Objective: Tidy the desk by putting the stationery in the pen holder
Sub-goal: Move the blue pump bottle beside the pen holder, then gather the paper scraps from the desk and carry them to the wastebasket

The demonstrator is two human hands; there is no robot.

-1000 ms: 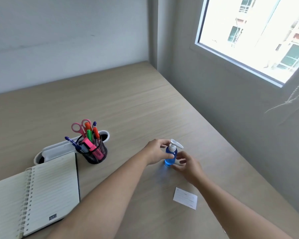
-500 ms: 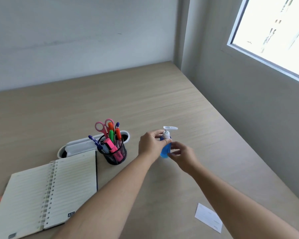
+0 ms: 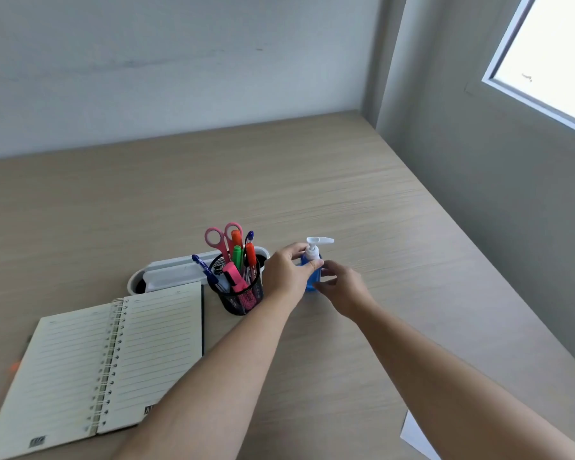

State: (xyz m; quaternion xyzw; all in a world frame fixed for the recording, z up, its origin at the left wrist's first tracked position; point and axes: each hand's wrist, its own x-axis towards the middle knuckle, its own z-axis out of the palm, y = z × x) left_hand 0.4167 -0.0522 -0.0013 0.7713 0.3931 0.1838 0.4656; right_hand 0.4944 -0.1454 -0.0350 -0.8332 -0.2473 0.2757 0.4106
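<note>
the left hand (image 3: 284, 277) grips a blue pump bottle (image 3: 312, 281) at its neck, and the right hand (image 3: 344, 290) curls its fingers on the lower side. the bottle is upright, just right of the black mesh pen holder (image 3: 241, 298), which holds pens (image 3: 206, 268) and pink scissors (image 3: 221, 239), beside an open notebook (image 3: 113, 356) on the desk (image 3: 346, 194).

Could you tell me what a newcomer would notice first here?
Two hands meet on a blue pump bottle mid-desk: the left hand pinches its white neck, the right hand holds its body. Beside it, a black mesh pen holder bristles with pink scissors and markers.
</note>
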